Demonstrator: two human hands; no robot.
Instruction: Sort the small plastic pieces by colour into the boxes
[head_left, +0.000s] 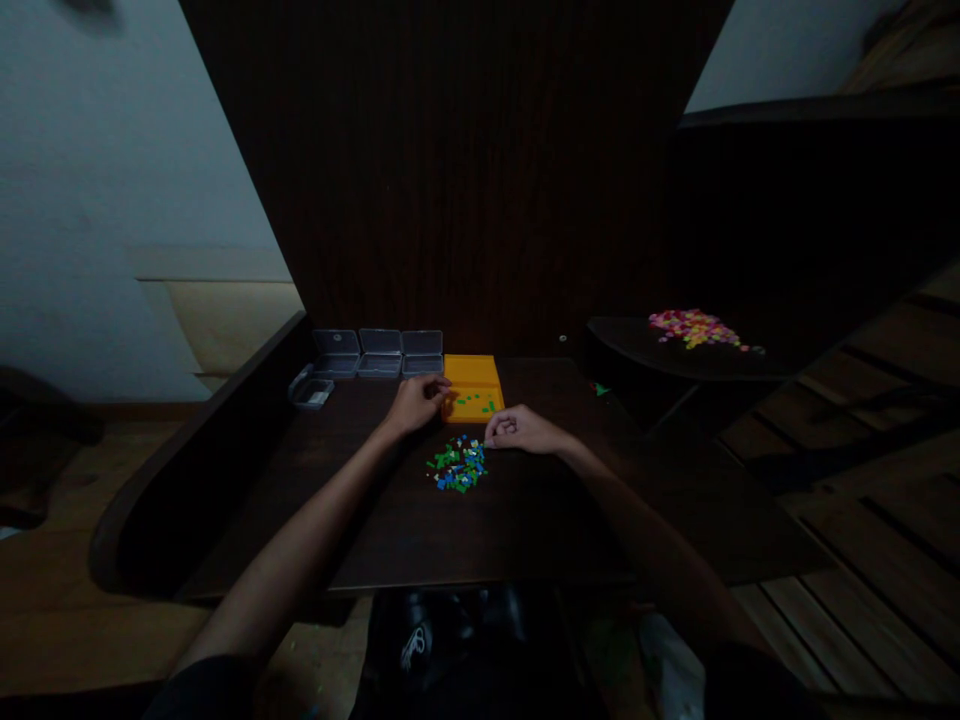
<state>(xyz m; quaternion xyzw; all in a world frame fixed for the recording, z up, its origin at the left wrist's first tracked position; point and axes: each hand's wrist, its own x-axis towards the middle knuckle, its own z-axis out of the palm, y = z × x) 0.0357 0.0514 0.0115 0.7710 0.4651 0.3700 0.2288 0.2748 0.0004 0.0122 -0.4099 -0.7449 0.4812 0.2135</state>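
While the room is lying in dim light, the person is stretching both bare forearms over a dark table (450,540). The left hand (418,402) is sitting with its fingers curled at the near left edge of an orange tray (469,371). Whether it is pinching anything between the fingertips cannot be told. A few green pieces (480,405) are lying in the tray's near half.

The right hand (521,430) is resting loosely clenched on the table, just right of the tray's near corner. Its knuckles are pointing left toward a pile of small pieces (457,467), green, blue and white, which is lying on the table just near of the tray, between the two wrists. If a piece is caught in this hand, the fingers are hiding it.

Left of the tray, three clear boxes (380,352) are standing in a row along the far edge. A smaller clear box (311,392) is sitting just near of them. Far to the right, a pink and yellow pile (694,328) is lying on a dark side shelf (622,350).
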